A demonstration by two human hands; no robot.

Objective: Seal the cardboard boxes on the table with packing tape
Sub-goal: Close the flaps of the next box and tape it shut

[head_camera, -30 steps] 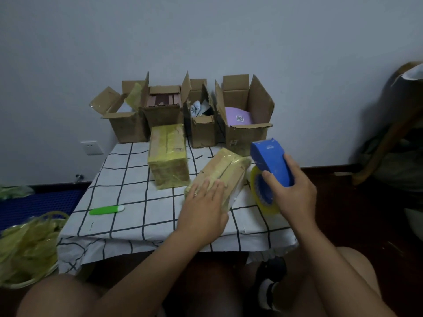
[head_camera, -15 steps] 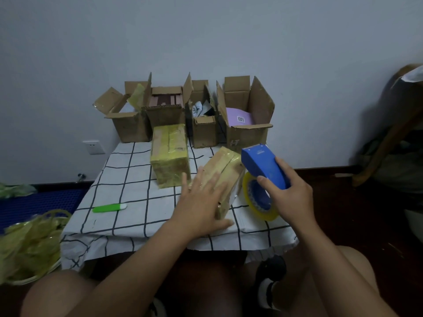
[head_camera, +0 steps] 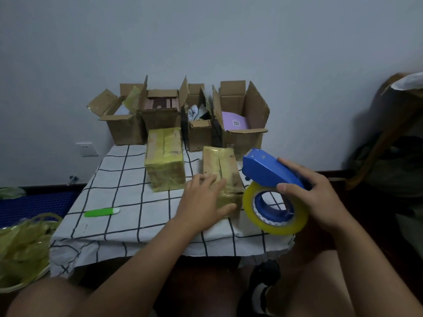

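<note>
A taped cardboard box [head_camera: 223, 170] lies on the checked tablecloth [head_camera: 128, 193] near the table's front. My left hand [head_camera: 202, 202] rests on its near end, fingers spread over the top and thumb against the front face. To its right, my right hand [head_camera: 313, 197] grips a blue tape dispenser [head_camera: 270, 172] carrying a yellowish tape roll [head_camera: 274, 208], held just off the box's right side. A second taped box [head_camera: 165, 161] stands further back to the left. Several open cardboard boxes [head_camera: 240, 120] line the wall side.
A green utility knife [head_camera: 101, 212] lies on the cloth at front left. A basket of crumpled yellowish tape [head_camera: 23, 248] sits on the floor to the left. A chair with dark items [head_camera: 389, 145] stands at right. My knees are under the table's front edge.
The box under my left hand has turned from slanted to lengthwise, pointing away from me. My right hand has lowered the dispenser and brought it nearer, tape roll now toward me.
</note>
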